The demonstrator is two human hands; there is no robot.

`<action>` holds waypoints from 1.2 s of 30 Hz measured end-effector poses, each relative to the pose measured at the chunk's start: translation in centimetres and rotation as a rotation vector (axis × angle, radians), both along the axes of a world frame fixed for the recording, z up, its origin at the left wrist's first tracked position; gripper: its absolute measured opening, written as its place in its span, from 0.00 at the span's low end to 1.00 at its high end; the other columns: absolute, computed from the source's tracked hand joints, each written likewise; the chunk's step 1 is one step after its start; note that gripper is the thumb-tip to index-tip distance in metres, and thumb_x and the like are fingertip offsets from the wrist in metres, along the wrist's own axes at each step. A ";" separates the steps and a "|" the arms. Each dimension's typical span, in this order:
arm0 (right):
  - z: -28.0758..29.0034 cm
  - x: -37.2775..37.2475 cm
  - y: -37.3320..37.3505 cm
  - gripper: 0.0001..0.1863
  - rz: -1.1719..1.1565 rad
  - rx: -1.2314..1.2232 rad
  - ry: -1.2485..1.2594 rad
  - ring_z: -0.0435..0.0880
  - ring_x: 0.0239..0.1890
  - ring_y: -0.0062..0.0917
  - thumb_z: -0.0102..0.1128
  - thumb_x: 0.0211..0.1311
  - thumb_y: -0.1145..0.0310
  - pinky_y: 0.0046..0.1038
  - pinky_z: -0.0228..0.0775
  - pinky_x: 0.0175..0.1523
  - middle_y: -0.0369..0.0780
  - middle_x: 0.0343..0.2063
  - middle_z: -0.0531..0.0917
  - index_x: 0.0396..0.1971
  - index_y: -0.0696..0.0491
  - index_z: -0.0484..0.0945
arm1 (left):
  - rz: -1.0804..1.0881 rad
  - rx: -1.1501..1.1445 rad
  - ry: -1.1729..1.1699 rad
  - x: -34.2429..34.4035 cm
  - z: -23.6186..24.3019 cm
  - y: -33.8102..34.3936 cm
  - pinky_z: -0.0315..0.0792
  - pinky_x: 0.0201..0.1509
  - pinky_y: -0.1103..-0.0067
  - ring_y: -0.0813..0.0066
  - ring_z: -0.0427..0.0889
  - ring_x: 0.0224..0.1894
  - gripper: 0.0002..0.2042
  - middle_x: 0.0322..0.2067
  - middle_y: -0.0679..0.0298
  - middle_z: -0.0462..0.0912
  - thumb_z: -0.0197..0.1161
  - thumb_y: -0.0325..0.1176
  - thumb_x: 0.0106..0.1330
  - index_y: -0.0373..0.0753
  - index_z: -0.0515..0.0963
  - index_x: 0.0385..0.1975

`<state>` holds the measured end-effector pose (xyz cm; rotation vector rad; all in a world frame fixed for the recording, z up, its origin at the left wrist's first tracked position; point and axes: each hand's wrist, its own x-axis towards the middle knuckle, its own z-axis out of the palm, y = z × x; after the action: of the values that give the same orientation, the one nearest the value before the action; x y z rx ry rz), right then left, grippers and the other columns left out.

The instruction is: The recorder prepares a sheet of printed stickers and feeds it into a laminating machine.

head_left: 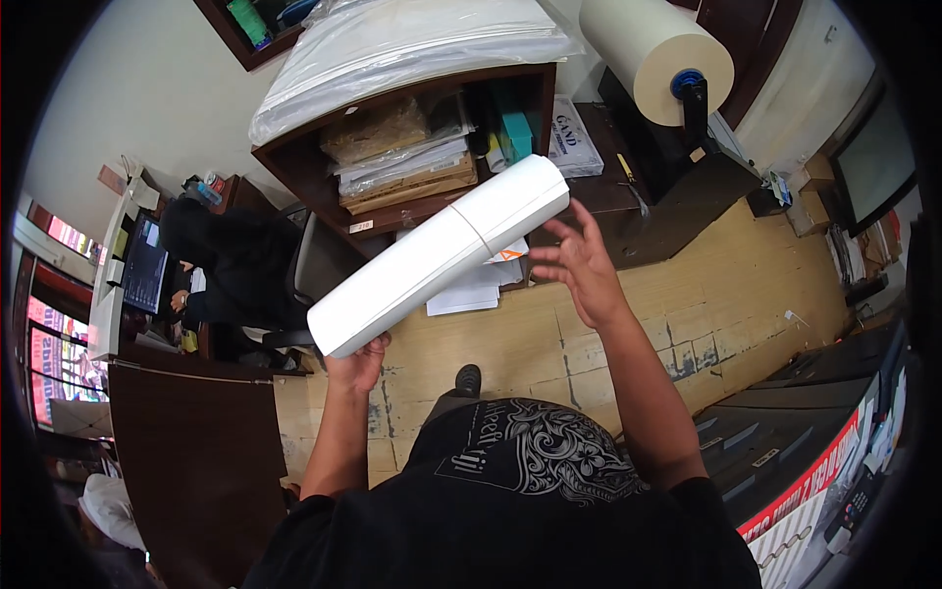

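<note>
A white paper roll [422,265] with a thin band around its middle is held up at a slant, its right end higher in the picture. My left hand [358,361] grips it from beneath at the lower-left end, its fingertips partly hidden. My right hand [579,260] is beside the right end with fingers spread and curved; I cannot tell whether a fingertip touches the roll. Behind the roll stands a dark wooden cabinet [402,87] with stacked papers and packages inside, and white sheets [453,299] lie low in front of it.
Large sheets [412,39] top the cabinet. A big cream roll [628,49] on a black holder stands right. A person [226,255] in black sits at a desk with a screen [144,263] at left; another [108,510] is lower left. Dark drawers [775,412] edge the tiled floor [716,275].
</note>
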<state>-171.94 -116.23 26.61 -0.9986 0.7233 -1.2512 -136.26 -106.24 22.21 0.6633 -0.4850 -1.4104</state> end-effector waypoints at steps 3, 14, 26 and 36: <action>1.7 1.8 -1.1 0.33 -0.095 0.038 -0.026 0.80 0.51 0.25 0.59 0.72 0.62 0.29 0.78 0.51 0.43 0.59 0.72 0.71 0.52 0.55 | -0.001 0.118 0.092 0.1 -0.8 0.5 0.71 0.32 0.75 0.74 0.77 0.22 0.12 0.11 0.73 0.70 0.54 0.43 0.72 0.42 0.80 0.34; 2.2 3.0 -1.0 0.22 -0.163 -0.042 0.043 0.82 0.48 0.22 0.60 0.71 0.68 0.24 0.81 0.46 0.41 0.55 0.73 0.60 0.59 0.67 | -0.062 0.151 0.157 1.1 -1.9 -0.6 0.70 0.35 0.73 0.76 0.74 0.21 0.15 0.10 0.75 0.65 0.51 0.45 0.74 0.42 0.80 0.39; 1.4 1.4 -0.7 0.12 -0.388 -0.095 0.213 0.75 0.45 0.13 0.57 0.75 0.64 0.18 0.65 0.54 0.33 0.41 0.81 0.47 0.56 0.78 | -0.108 0.077 0.053 1.4 -3.5 -2.7 0.76 0.43 0.68 0.72 0.82 0.36 0.15 0.30 0.68 0.81 0.57 0.45 0.71 0.41 0.80 0.46; -5.0 -2.2 -1.1 0.07 -0.262 0.089 -0.003 0.76 0.41 0.18 0.58 0.74 0.64 0.28 0.68 0.50 0.33 0.37 0.81 0.39 0.50 0.74 | -0.151 -0.168 -0.163 1.7 2.1 -5.2 0.74 0.55 0.74 0.70 0.82 0.48 0.20 0.47 0.58 0.83 0.55 0.42 0.74 0.31 0.76 0.52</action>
<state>-174.16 -117.36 21.63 -0.8481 0.9212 -1.4323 -134.56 -111.48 24.33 0.6178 -0.7874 -1.4448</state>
